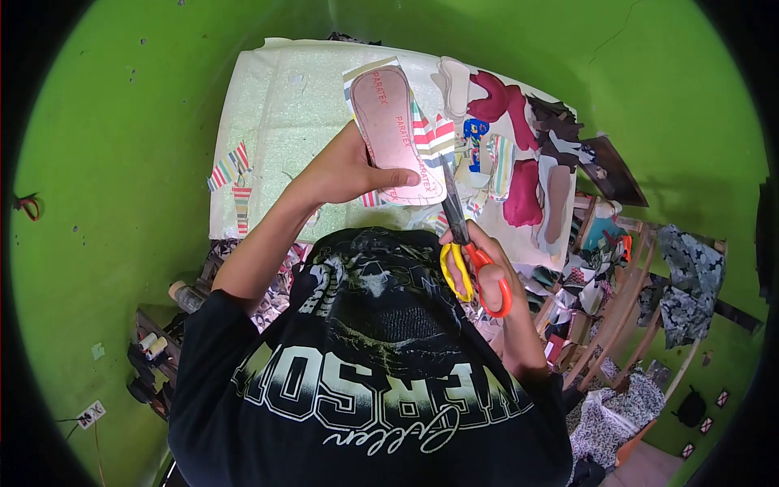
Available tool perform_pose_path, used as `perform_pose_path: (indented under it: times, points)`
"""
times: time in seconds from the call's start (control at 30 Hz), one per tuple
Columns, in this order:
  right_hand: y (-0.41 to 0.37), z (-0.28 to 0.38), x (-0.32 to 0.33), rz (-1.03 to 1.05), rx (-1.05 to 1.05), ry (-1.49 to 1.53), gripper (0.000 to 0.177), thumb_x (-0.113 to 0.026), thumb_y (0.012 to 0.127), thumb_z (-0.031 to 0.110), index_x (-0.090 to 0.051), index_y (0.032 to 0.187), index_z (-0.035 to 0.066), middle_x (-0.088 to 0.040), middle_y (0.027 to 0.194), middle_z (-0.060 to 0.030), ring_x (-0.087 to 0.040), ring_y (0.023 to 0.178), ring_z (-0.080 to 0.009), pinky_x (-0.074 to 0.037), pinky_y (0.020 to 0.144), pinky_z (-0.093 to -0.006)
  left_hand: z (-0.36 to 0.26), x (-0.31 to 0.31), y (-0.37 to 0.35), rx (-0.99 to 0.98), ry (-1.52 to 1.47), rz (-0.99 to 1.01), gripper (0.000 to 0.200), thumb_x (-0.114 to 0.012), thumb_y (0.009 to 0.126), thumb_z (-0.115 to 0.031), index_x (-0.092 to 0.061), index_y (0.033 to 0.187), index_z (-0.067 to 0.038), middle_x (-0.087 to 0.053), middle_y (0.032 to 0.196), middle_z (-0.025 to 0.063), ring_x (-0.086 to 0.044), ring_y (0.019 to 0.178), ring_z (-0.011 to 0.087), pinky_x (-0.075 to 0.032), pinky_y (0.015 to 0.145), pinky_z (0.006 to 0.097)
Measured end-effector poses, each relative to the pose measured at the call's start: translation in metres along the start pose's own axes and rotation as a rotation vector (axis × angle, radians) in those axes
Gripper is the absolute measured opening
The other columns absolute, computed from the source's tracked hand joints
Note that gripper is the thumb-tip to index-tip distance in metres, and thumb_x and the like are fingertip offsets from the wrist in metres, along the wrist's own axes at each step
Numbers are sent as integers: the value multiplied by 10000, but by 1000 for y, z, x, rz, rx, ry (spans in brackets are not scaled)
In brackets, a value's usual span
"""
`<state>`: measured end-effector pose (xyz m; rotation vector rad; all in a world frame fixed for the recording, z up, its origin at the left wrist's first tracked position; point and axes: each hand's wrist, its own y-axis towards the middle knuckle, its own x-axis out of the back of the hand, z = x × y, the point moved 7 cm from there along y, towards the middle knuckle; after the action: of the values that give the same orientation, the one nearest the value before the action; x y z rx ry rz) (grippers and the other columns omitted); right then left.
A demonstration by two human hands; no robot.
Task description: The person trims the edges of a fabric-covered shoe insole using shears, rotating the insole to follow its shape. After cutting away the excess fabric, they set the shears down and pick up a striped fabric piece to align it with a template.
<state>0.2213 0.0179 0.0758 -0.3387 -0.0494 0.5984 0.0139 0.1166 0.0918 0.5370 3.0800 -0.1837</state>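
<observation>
A pink shoe insole [388, 122] printed with "PARATEX" is raised above the table, with striped fabric [434, 134] sticking out around its edges. My left hand [357, 172] grips it from the left side, thumb lying across its lower face and the other fingers hidden behind. In my right hand [491, 252] is a pair of scissors [457, 215] with one red and one yellow handle loop. Their dark blades point upward along the insole's lower right edge, by the striped fabric. How far apart the blades stand is hard to tell.
The whitish table [268, 105] holds striped scraps [230, 169] at left. Maroon sole-shaped pieces [523, 193], a brown one [554, 203] and pale ones [454, 85] lie at right. A wooden rack [629, 292] with fabric stands at the right, near green walls [122, 178].
</observation>
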Motion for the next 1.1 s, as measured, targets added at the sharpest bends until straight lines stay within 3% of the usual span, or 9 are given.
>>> perform_pose_path:
  times: [0.07,0.2,0.3,0.37,0.5,0.57,0.7,0.87,1.1]
  points:
    - [0,-2,1,-27,-29,-53,757,-461,778,629,-491,1175,-15,-498,647,-56,-520,536,-140,-416,513,-283,0,-1,2,-23,-17,27,573,-836,765,-81,-546,1249,18,-679,1106,94,-641,1018,167,-514,897,334]
    - [1,11,3,-30,-51,-113,674,-519,796,537,-490,1175,-20,-496,634,-74,-528,527,-169,-415,515,-298,-2,2,4,35,59,39,576,-836,761,-75,-549,1251,19,-680,1104,99,-640,1018,174,-511,903,332]
    - [3,21,8,-21,-26,-415,686,-637,821,544,-488,1172,-27,-498,622,-96,-524,517,-215,-413,523,-330,0,3,6,67,9,78,706,-870,713,-74,-496,1303,26,-660,1122,97,-616,1059,170,-492,935,342]
    - [1,24,8,-7,56,-461,765,-738,779,582,-485,1157,-34,-491,613,-126,-497,510,-299,-401,530,-383,-1,0,6,86,27,145,727,-878,706,-82,-490,1310,29,-656,1136,97,-615,1051,165,-488,940,333]
    - [-1,12,16,-45,61,-531,883,-729,693,694,-487,1139,-29,-475,609,-142,-462,529,-362,-390,547,-419,2,-1,5,177,71,179,769,-884,703,-91,-469,1338,35,-631,1182,110,-598,1077,165,-481,948,323]
    - [-2,17,15,-14,11,-522,844,-736,715,662,-483,1133,-27,-458,615,-161,-432,556,-400,-386,567,-434,-6,-2,6,34,20,186,595,-866,740,-119,-566,1232,30,-684,1095,101,-627,1011,156,-503,891,318]
    - [-4,8,18,-20,-60,-539,836,-769,693,628,-481,1132,-23,-452,618,-160,-420,566,-402,-385,570,-429,2,-4,12,-77,-55,205,615,-874,730,-126,-566,1241,24,-686,1094,93,-625,1012,155,-501,897,318]
    - [2,23,6,66,-20,-419,586,-762,677,251,-501,1133,-8,-492,618,-123,-476,543,-330,-405,557,-392,17,-11,13,-40,-12,362,667,-872,728,-117,-536,1289,13,-662,1161,101,-599,1068,154,-483,940,322]
    - [4,13,5,-2,-37,-410,545,-657,679,239,-502,1133,-18,-498,613,-106,-529,546,-281,-420,555,-356,-2,-18,12,-94,-85,339,789,-859,730,-86,-461,1406,-3,-642,1214,101,-578,1119,161,-452,997,324]
